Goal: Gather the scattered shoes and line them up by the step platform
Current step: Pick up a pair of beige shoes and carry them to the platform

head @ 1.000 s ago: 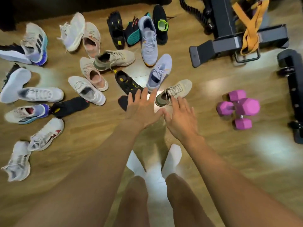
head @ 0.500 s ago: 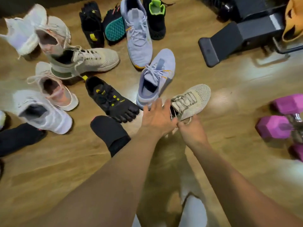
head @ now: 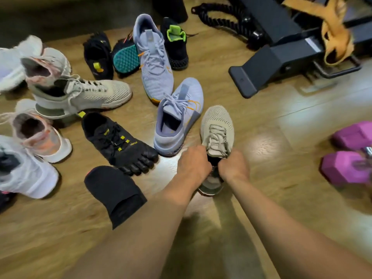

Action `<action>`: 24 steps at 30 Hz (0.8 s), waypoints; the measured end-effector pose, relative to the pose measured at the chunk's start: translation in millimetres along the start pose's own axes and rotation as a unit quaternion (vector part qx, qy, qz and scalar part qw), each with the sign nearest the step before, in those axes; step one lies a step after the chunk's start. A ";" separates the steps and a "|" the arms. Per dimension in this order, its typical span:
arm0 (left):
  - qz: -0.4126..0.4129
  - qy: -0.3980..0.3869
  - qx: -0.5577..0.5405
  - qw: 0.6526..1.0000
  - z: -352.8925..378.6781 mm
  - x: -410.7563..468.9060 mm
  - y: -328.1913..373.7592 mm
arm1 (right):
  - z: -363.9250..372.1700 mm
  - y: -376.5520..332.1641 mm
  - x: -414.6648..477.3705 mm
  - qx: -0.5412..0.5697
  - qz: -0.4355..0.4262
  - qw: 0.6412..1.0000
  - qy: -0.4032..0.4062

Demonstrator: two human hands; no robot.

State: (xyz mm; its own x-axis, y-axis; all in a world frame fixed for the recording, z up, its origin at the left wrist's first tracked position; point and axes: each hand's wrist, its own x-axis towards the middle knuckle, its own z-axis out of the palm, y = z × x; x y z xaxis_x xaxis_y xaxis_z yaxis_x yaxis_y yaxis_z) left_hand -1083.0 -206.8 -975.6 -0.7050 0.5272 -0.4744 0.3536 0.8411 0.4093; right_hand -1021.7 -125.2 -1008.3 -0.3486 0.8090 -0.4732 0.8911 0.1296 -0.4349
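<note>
A beige mesh sneaker lies on the wood floor in front of me, toe pointing away. My left hand and my right hand both grip its collar at the heel end, one on each side. Just left of it lies a lavender sneaker, with its mate farther back. A black five-toe shoe and a black sock-like shoe lie to the left. A second beige sneaker lies on its side at the left. The step platform is not in sight.
More shoes crowd the left edge: pink-lined white ones and a white one. Black shoes and a teal sole sit at the back. A black bench base stands at upper right, purple dumbbells at right.
Both hands reached forward to the beige sneaker and closed on its heel collar. The sneaker has turned so its toe points away from me. The view has moved closer to the floor.
</note>
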 end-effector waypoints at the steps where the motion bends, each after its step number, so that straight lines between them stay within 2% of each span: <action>1: -0.019 -0.010 -0.040 0.999 8.3 -9.9 4.8 | -7.6 5.8 -1.4 -0.026 -0.021 0.999 0.007; 3: -0.045 -0.028 -0.097 0.994 25.4 -32.0 19.1 | -20.6 23.3 -4.4 -0.062 -0.048 0.997 0.007; 7: -0.052 -0.077 -0.165 0.982 52.3 -69.7 50.8 | -45.5 75.6 -12.7 -0.136 -0.033 0.990 0.005; 13: -0.057 -0.173 -0.155 0.971 71.3 -103.0 72.8 | -67.0 121.9 -31.3 -0.155 0.012 0.988 -0.020; 18: -0.054 -0.171 -0.164 0.970 69.5 -107.7 68.3 | -67.8 118.5 -44.5 -0.187 0.062 0.979 -0.060; 24: -0.065 -0.182 -0.242 0.951 67.0 -123.3 64.6 | -80.2 102.0 -63.9 -0.118 0.097 0.985 -0.077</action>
State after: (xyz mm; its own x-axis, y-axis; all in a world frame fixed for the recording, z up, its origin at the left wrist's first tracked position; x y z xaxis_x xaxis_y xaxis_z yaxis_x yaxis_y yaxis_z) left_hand -932.0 -209.4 -942.9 -0.4328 0.5033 -0.7480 -0.1082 0.7947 0.5973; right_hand -885.2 -117.7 -961.0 -0.1881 0.7370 -0.6492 0.9819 0.1253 -0.1423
